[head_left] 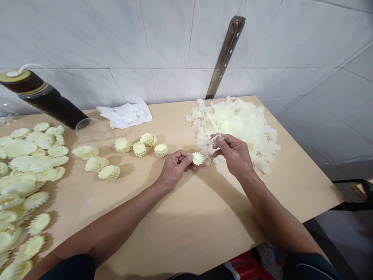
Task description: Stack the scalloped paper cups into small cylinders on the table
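Near the middle of the table, my left hand (178, 165) pinches a small pale-yellow petalled disc, shaped like a flower (198, 158), between thumb and fingers. To its right, my right hand (234, 153) is closed on another thin, whitish petalled disc (216, 138), held at the fingertips. Just behind and beyond that hand spreads a loose pile of pale petalled discs (241, 116). Left of my left hand stand several short stacks of such discs, the nearest stack (161, 150) a little apart from my fingers.
A larger heap of yellow petalled discs (35, 163) covers the table's left side. Behind it, a dark bottle (55, 105) leans beside a clear plastic lid (89, 128) and a crumpled white tissue (126, 114). A metal strip (225, 56) rests against the tiled wall (166, 35).
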A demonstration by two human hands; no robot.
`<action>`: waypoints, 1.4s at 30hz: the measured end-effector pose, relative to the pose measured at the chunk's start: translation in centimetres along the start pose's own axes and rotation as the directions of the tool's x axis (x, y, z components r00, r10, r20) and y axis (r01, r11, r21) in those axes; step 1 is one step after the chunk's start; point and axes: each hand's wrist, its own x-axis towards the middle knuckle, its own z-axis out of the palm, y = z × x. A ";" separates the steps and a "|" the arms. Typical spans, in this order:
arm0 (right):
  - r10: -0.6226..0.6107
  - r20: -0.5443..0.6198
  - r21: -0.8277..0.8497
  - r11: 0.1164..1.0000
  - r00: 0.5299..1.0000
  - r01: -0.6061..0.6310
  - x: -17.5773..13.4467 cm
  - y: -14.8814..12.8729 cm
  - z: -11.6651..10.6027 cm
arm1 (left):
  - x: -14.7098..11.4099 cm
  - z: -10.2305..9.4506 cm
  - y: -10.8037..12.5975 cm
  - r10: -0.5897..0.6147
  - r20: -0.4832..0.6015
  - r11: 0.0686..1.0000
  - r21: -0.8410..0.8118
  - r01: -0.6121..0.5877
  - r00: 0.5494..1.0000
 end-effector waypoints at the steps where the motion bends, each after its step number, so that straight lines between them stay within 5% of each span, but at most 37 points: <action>1: 0.031 0.043 0.024 0.999 0.999 -0.032 0.0 0.0 0.0 | 0.0 0.0 0.0 0.001 0.010 1.000 0.004 -0.001 1.000; 14: 0.082 0.184 0.085 0.991 0.979 -0.099 -0.5 -0.5 0.2 | -0.1 0.0 0.9 -0.125 0.098 0.988 -0.078 0.133 0.987; 27: 0.037 0.125 -0.201 0.979 0.991 -0.011 -1.3 -1.0 1.0 | -0.5 0.2 1.7 -0.156 0.187 0.975 -0.130 0.182 0.970; 33: -0.128 0.116 -0.364 0.917 0.985 0.163 -2.2 -0.5 1.8 | -0.5 0.2 1.5 -0.148 0.183 0.983 -0.085 0.166 0.972; 42: -0.396 0.294 -0.507 0.707 0.870 0.494 -3.2 0.3 2.3 | -0.3 0.2 1.7 -0.172 0.207 0.975 -0.106 0.197 0.963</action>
